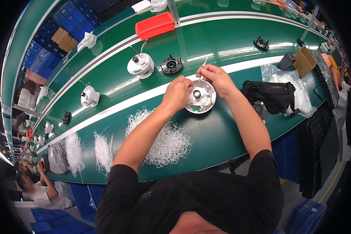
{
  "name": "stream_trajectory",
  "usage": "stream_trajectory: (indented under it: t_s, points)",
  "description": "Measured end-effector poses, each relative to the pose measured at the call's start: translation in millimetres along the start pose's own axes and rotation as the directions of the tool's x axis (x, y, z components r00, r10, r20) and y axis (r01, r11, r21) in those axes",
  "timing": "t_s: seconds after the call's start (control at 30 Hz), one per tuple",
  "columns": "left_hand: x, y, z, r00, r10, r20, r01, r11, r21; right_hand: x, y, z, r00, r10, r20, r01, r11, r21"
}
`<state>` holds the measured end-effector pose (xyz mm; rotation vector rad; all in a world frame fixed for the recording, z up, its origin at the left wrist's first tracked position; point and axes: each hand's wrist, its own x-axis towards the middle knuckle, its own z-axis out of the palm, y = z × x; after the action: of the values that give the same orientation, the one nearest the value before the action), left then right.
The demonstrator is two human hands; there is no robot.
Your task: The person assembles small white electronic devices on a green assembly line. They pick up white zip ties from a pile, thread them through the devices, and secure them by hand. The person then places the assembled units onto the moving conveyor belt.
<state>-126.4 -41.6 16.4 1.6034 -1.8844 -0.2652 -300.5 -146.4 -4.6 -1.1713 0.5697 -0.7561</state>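
A red tray [155, 26] lies well apart from a brown cardboard box [305, 61] beside a dark grey box [286, 61]

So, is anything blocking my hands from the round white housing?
Nothing visible stands between them and the white housing. Your left hand is at its left edge; your right hand, gripping a thin rod, is at its upper right. The heap of white loops and the black ring lie off left, not between.

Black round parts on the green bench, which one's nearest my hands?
The black round part just beyond your left hand, immediately right of a white housing. The other black round parts lie farther away, off to the left and right.
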Motion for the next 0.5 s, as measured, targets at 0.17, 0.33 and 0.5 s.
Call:
stream_trajectory:
  t_s: [0.17,0.33,0.5]
  points:
    - [-3.5,-1.4,2.2,0.998,0.061,0.017,-0.062,0.991,0.118,-4.8,-2.1,-0.7,0.994,-0.072,0.083,0.100,0.908,-0.407]
    - [-8.5,-10.2,9.7,0.995,0.074,-0.068,-0.064,0.989,0.134,-15.3,-8.8,12.6,0.954,-0.138,0.267,0.295,0.604,-0.741]
    - [-9.8,-9.8,7.3,0.994,0.088,-0.058,-0.081,0.990,0.113,-10.9,-7.5,13.5,0.945,-0.163,0.283,0.326,0.517,-0.791]
